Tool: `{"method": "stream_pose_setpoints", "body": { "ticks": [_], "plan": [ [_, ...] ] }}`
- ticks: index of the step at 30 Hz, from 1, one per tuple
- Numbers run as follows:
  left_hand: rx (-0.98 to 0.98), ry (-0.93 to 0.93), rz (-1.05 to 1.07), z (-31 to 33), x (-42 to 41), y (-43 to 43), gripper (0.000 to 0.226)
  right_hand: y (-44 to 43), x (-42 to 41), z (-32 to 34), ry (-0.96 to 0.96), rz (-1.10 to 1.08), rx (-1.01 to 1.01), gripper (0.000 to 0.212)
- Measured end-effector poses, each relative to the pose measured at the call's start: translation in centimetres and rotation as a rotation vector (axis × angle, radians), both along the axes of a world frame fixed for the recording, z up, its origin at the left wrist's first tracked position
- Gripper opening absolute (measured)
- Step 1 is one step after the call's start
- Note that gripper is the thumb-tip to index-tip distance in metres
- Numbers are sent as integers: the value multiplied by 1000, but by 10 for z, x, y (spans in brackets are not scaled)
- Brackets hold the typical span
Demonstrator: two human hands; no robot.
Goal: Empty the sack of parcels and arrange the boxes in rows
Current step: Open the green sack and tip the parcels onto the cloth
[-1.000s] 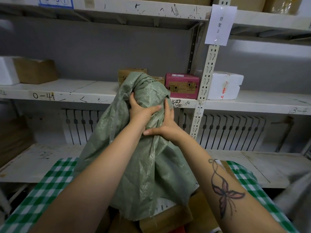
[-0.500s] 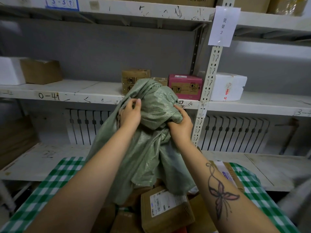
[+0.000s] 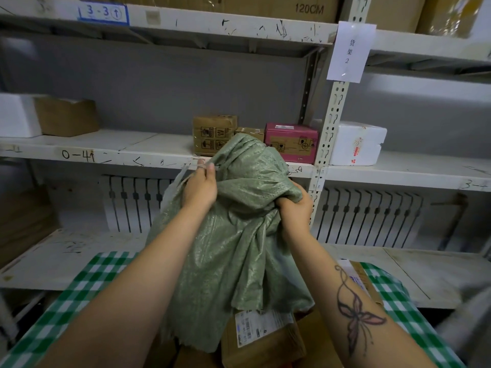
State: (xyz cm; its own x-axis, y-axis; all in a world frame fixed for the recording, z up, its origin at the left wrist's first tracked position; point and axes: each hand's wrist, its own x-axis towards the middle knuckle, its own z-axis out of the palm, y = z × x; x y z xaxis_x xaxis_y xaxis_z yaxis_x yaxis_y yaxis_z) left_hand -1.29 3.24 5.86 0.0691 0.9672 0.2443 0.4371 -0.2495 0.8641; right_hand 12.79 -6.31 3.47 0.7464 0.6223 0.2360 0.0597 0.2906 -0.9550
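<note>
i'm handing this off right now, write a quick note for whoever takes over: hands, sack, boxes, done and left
Left hand: grips the upper fold of the green sack.
Right hand: clenched on bunched sack fabric.
Sack: held up, frayed open end hanging over a pile of cardboard boxes on the green-checked tablecloth.
Done: parcels look tipped out; the sack hangs limp.
Left: set the sack aside, arrange the boxes in rows.

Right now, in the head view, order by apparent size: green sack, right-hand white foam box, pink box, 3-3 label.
1. green sack, though it is nearest the camera
2. white foam box and pink box: too alike to rank
3. 3-3 label
</note>
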Motion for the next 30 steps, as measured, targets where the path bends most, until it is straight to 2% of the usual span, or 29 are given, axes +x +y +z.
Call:
{"method": "stream_pose_setpoints", "body": {
  "ticks": [3, 5, 8, 10, 12, 13, 15, 17, 18, 21, 22, 25, 28, 30],
  "plan": [
    [65, -144, -199, -10, 7, -9, 68, 4, 1, 0, 84, -39, 0, 44],
    [136, -194, -288, -19, 10, -14, 69, 4, 6, 1, 189, -111, 10, 38],
    [271, -175, -194, -32, 9, -22, 49, 2, 13, 1, 271, -189, 35, 37],
    [425, -134, -139, -35, 9, -33, 27, 3, 16, 1, 261, -231, 32, 39],
    [556, -140, -151, -30, 11, -43, 20, 4, 16, 1, 243, -250, 26, 39],
    [590, -124, -152, -25, 13, -44, 27, 4, 15, 0, 230, -252, 21, 39],
    [585, 48, -130, -15, 18, -37, 63, 4, 11, 0, 189, -234, 29, 38],
    [488, 325, -75, -9, 20, -23, 94, 3, 8, 0, 162, -207, 39, 37],
    [408, 406, -42, -8, 20, -17, 98, 2, 8, 0, 166, -193, 41, 36],
    [134, 421, -104, -6, 19, -6, 94, -2, 6, 5, 246, -146, 85, 30],
    [60, 379, -195, -8, 21, -6, 100, -3, 5, 8, 302, -122, 110, 29],
    [-184, 31, -475, -17, 28, -10, 136, 1, 1, 9, 503, -15, 169, 19],
    [-291, -153, -561, -16, 35, -19, 128, 9, -7, 7, 617, 98, 201, 29],
    [-357, -278, -618, -11, 35, -23, 151, 10, -14, 9, 677, 152, 191, 35]
  ]
}}
